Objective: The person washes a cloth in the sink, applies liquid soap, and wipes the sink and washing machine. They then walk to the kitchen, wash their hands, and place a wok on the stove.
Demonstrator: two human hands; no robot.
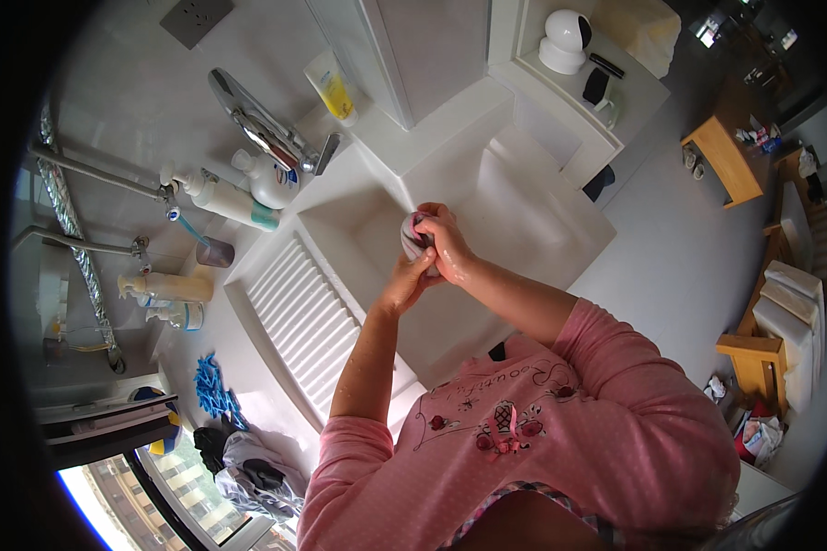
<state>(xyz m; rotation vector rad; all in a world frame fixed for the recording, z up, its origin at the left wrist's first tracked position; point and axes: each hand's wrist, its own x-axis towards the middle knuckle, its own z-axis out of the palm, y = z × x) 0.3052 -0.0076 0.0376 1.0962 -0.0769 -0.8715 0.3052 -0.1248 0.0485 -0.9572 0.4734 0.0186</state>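
Observation:
A small wet cloth item (413,237), grey with pink parts and perhaps a sock, is bunched between my two hands above the white sink basin (551,227). My right hand (448,240) wraps it from the upper right, fingers curled over its top. From below, my left hand (406,281) grips its lower end, the thumb pressed against it. Much of the cloth is hidden by my fingers. Water glistens on my right wrist and hand. Left of the basin lies the ribbed washboard (303,317) of the sink.
A chrome faucet (269,134) rises behind the basin, near a yellow-and-white tube (332,89). Pump bottles (231,200) line the ledge beside a cup (215,253). Blue netting (213,389) and crumpled clothing (258,472) lie at the left. A white camera (564,41) sits on a side counter.

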